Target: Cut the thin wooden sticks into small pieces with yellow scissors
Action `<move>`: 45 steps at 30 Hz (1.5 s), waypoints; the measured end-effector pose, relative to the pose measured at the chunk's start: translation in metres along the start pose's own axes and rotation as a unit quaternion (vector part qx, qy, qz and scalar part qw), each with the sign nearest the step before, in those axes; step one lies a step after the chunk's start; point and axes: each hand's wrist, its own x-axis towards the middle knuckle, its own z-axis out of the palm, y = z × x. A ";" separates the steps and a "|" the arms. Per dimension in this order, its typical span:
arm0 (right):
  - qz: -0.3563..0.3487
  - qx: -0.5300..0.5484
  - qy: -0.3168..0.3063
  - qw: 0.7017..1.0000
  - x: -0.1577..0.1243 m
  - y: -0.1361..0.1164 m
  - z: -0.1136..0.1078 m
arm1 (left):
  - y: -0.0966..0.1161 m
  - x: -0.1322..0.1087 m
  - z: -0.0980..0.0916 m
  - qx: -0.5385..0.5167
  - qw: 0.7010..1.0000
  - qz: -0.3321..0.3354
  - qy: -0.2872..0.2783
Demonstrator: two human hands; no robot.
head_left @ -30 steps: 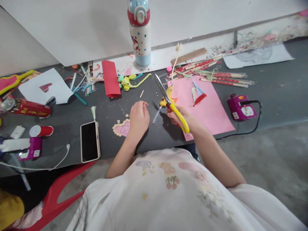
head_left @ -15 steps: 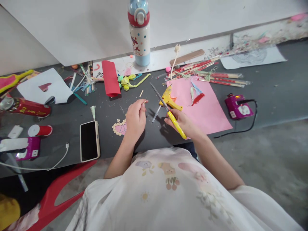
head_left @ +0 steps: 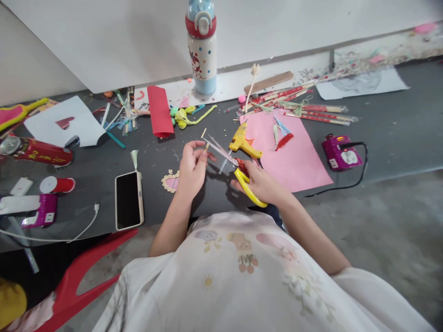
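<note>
Over the surface [head_left: 387, 124], a stubby stick [head_left: 207, 147] is pinched by the fingers [head_left: 201, 159] of the left hand [head_left: 191, 170], pointing away; scissors [head_left: 245, 185] are gripped in the right hand [head_left: 260, 182], blades kinda crosswise to it.

No text is legible. The red can [head_left: 43, 152] bears yellow characters, blurred. The white card [head_left: 141, 102] beside the red paper [head_left: 160, 110] bears small dark lettering, unreadable.

Hands [head_left: 193, 168]: two
Scissors [head_left: 244, 186]: one pair
Glue gun [head_left: 241, 142]: one
Bottle [head_left: 203, 53]: one
Phone [head_left: 129, 201]: one
Red can [head_left: 41, 152]: one
Purple blocks [head_left: 341, 153]: two
</note>
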 end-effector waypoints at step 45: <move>0.017 -0.025 0.012 0.999 0.003 -0.006 0.002 | 0.003 -0.002 -0.001 0.000 0.996 0.064 -0.058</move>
